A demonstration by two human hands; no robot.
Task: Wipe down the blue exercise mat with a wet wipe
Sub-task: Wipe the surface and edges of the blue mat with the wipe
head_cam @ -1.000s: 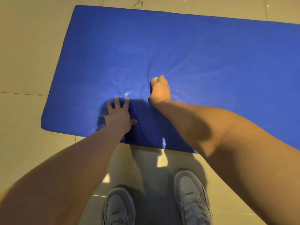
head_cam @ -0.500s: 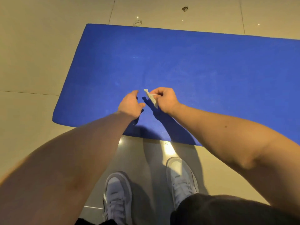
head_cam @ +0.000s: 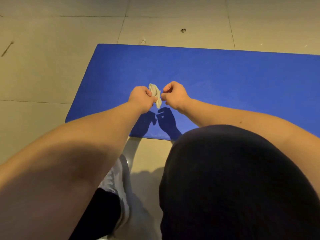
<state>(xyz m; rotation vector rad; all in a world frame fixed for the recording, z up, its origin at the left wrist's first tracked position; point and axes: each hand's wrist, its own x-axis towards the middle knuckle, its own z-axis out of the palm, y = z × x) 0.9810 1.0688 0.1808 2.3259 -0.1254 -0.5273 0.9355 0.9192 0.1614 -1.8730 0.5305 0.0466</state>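
Observation:
The blue exercise mat (head_cam: 216,75) lies flat on the tiled floor and runs out of view on the right. Above its near left part I hold a small crumpled whitish wet wipe (head_cam: 155,95) between both hands. My left hand (head_cam: 141,97) pinches the wipe's left side with curled fingers. My right hand (head_cam: 174,95) pinches its right edge, fingers curled. Both hands are lifted off the mat and cast shadows on its near edge.
Beige floor tiles (head_cam: 52,66) surround the mat. Small bits of debris (head_cam: 183,30) lie on the floor beyond the mat's far edge. My dark-clothed knee (head_cam: 233,179) and a light shoe (head_cam: 117,179) fill the near foreground.
Both hands have lifted off the mat. The left hand stopped pressing the mat and took hold of the wipe that the right hand held. The view rose and pulled back.

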